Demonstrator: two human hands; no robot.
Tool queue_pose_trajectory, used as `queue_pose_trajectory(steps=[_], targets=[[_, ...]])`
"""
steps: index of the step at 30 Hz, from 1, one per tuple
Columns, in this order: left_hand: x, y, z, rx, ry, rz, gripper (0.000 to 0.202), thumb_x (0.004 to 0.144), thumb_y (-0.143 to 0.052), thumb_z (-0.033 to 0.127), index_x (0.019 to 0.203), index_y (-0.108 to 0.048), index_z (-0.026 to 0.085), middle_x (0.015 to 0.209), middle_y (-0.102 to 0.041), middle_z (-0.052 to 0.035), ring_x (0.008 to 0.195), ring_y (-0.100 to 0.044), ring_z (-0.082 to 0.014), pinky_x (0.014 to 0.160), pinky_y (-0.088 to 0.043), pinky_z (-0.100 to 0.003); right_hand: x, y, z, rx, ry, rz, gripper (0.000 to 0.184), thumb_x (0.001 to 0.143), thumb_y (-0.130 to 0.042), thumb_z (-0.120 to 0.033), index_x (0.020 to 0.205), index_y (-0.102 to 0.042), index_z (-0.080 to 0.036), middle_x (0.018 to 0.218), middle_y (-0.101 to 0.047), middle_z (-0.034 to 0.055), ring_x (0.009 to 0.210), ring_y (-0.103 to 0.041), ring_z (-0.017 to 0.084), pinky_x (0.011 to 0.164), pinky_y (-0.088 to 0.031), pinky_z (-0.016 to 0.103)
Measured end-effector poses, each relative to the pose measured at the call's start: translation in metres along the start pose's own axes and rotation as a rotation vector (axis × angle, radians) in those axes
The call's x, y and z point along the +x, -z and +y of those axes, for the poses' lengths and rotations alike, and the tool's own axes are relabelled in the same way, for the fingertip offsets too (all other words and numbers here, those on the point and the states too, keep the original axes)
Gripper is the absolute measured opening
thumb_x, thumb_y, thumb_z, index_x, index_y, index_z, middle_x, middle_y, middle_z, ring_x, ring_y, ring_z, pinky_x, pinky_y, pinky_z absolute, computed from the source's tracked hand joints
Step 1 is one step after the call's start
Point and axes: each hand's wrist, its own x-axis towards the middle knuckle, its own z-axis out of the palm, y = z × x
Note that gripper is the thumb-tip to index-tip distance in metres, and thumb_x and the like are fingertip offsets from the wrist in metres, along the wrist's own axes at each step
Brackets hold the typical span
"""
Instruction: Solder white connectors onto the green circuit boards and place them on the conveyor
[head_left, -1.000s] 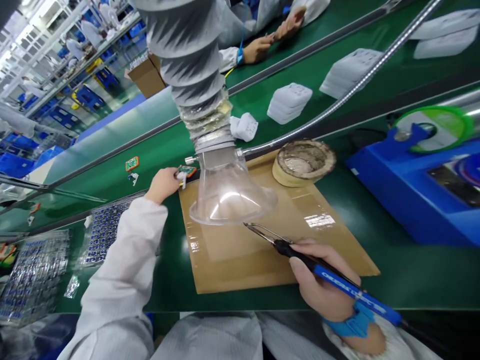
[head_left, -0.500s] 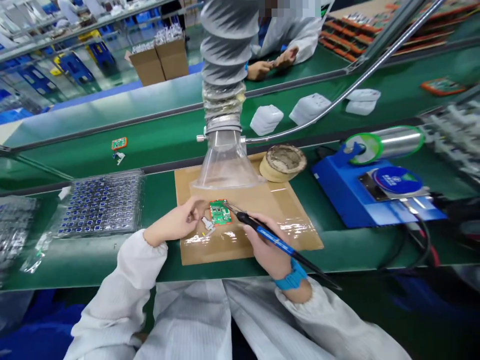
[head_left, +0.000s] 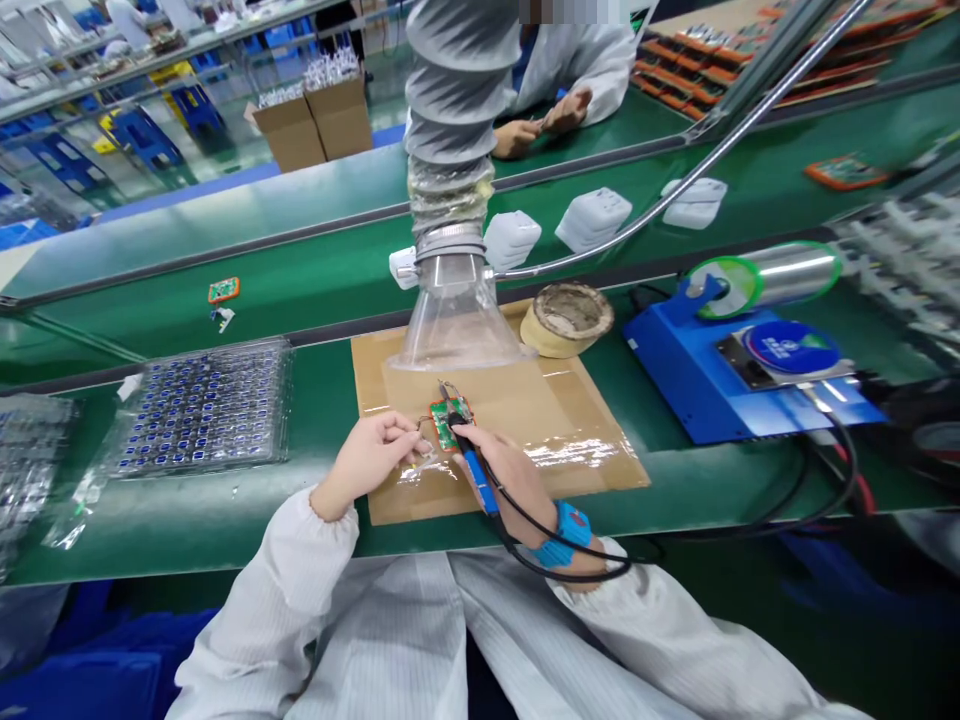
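My right hand (head_left: 510, 470) grips a soldering iron (head_left: 478, 478) with a blue and black handle. Its tip reaches over a small green circuit board (head_left: 441, 430) with an orange edge, covering part of it. My left hand (head_left: 379, 452) is closed in a pinch at the board's left side, its fingertips on a small white part (head_left: 426, 458) with thin wires. Board and part are on a brown cardboard sheet (head_left: 555, 430) under clear film. Directly beyond hangs the clear hood of a fume extractor (head_left: 459, 325).
A blue soldering station (head_left: 667, 370) carrying a solder reel (head_left: 780, 280) stands right. Near the hood sits a round, dirty-rimmed pot (head_left: 566, 318). Clear trays of blue parts (head_left: 202, 410) lie left. White housings (head_left: 594, 218) rest on the green belt; across it, a co-worker's hands (head_left: 544, 125) show.
The soldering iron has swung to a steeper angle across the board, with my right hand moving left. My left hand has shifted slightly right and down to the white part. White housings moved left.
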Motion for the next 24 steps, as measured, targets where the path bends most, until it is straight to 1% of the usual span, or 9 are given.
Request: queue_pose_trajectory(steps=[3,6,8,10,13,15,18,21,24], targets=[[-0.001,-0.007,0.003,-0.009,-0.019,-0.019,0.02,0.084,-0.074,0.038,0.08,-0.068,0.02,0.084,-0.079,-0.0082,0.064,-0.067,-0.0138,0.06,-0.052,-0.026,-0.005,0.006,-0.004,0.075,-0.101,0.086,0.026,0.101,-0.06,-0.036,0.125,-0.065,-0.029,0.116,-0.078,0.0062,0.105,-0.076,0.028,0.097,-0.061,0.048],[-0.004,-0.015,0.01,-0.023,-0.052,-0.083,0.02,0.082,-0.076,0.039,0.078,-0.07,0.02,0.08,-0.078,-0.0065,0.066,-0.067,-0.0144,0.065,-0.054,-0.028,-0.005,0.006,-0.015,0.317,-0.221,0.174,0.026,0.1,-0.064,-0.037,0.124,-0.061,-0.03,0.113,-0.079,0.0053,0.101,-0.077,0.024,0.092,-0.063,0.044],[-0.006,-0.019,0.013,-0.04,-0.067,-0.128,0.021,0.082,-0.076,0.04,0.077,-0.071,0.021,0.078,-0.077,-0.0057,0.069,-0.069,-0.0156,0.069,-0.056,-0.029,0.0,0.004,-0.024,0.484,-0.238,0.204,0.029,0.096,-0.07,-0.036,0.122,-0.059,-0.03,0.11,-0.079,0.0042,0.096,-0.078,0.022,0.087,-0.064,0.04],[-0.007,-0.023,0.015,-0.051,-0.067,-0.165,0.022,0.082,-0.076,0.042,0.077,-0.071,0.021,0.078,-0.076,-0.0056,0.073,-0.07,-0.0169,0.074,-0.057,-0.031,0.006,0.003,-0.031,0.573,-0.235,0.226,0.03,0.092,-0.075,-0.034,0.117,-0.06,-0.029,0.102,-0.079,0.002,0.089,-0.078,0.02,0.084,-0.065,0.038],[-0.007,-0.026,0.015,-0.037,-0.071,-0.181,0.023,0.082,-0.076,0.043,0.077,-0.072,0.021,0.078,-0.076,-0.0061,0.074,-0.071,-0.018,0.075,-0.057,-0.032,0.012,0.001,-0.037,0.601,-0.245,0.283,0.026,0.089,-0.077,-0.03,0.109,-0.062,-0.028,0.089,-0.077,-0.0016,0.079,-0.075,0.017,0.078,-0.064,0.034],[-0.006,-0.026,0.015,-0.027,-0.082,-0.161,0.022,0.082,-0.076,0.043,0.077,-0.072,0.022,0.078,-0.077,-0.0059,0.074,-0.07,-0.018,0.075,-0.057,-0.032,0.013,0.001,-0.037,0.603,-0.253,0.305,0.025,0.088,-0.077,-0.028,0.107,-0.062,-0.028,0.085,-0.075,-0.0026,0.076,-0.074,0.016,0.075,-0.063,0.032],[-0.006,-0.026,0.016,-0.012,-0.097,-0.108,0.023,0.083,-0.076,0.043,0.078,-0.072,0.02,0.077,-0.077,-0.0057,0.072,-0.07,-0.0173,0.074,-0.056,-0.031,0.014,0.001,-0.035,0.605,-0.279,0.319,0.025,0.086,-0.078,-0.027,0.105,-0.063,-0.027,0.083,-0.074,-0.0028,0.074,-0.072,0.016,0.072,-0.062,0.031],[-0.005,-0.026,0.017,0.018,-0.105,-0.082,0.025,0.085,-0.073,0.042,0.079,-0.072,0.018,0.078,-0.077,-0.0059,0.07,-0.069,-0.0163,0.07,-0.054,-0.029,0.014,0.0,-0.033,0.596,-0.325,0.32,0.025,0.084,-0.079,-0.026,0.104,-0.063,-0.026,0.082,-0.073,-0.003,0.074,-0.073,0.015,0.072,-0.062,0.03],[-0.001,-0.025,0.018,0.117,-0.141,-0.072,0.023,0.089,-0.067,0.037,0.08,-0.072,0.017,0.077,-0.076,-0.0048,0.07,-0.067,-0.0157,0.07,-0.052,-0.029,0.014,-0.003,-0.03,0.557,-0.322,0.312,0.024,0.085,-0.077,-0.024,0.104,-0.064,-0.027,0.082,-0.073,-0.0035,0.073,-0.072,0.015,0.072,-0.061,0.028]])
